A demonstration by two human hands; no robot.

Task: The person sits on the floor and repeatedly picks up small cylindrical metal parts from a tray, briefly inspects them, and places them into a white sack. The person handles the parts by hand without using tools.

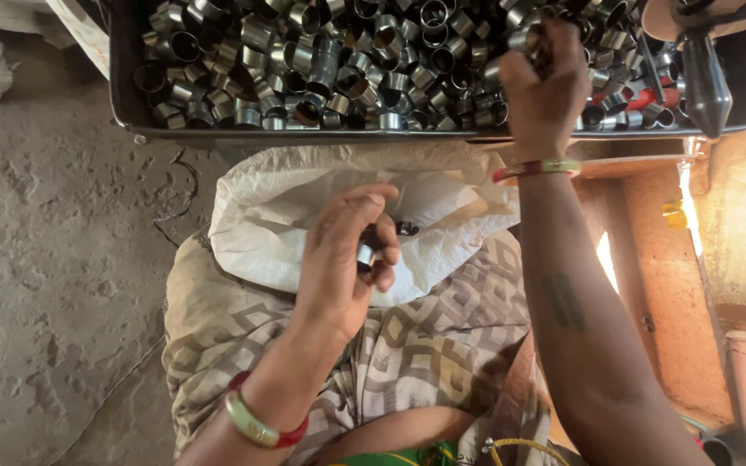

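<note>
You are in a small, rough workshop, seated low by the ground. A dark metal tray [123,78] in front of you is heaped with short steel rings [321,60], all of one kind, the look of piecework on machine parts. A white woven sack [304,198] lies open on your lap below it. The floor [53,259] is bare, cracked cement, dusty and grey. At your right stands a worn wooden frame [649,250], and a heavy pointed metal tool [705,82] hangs over the tray's corner.

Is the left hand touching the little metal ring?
Touching. The head view shows the left hand pinching the small metal ring between thumb and fingers, above the white sack.
</note>
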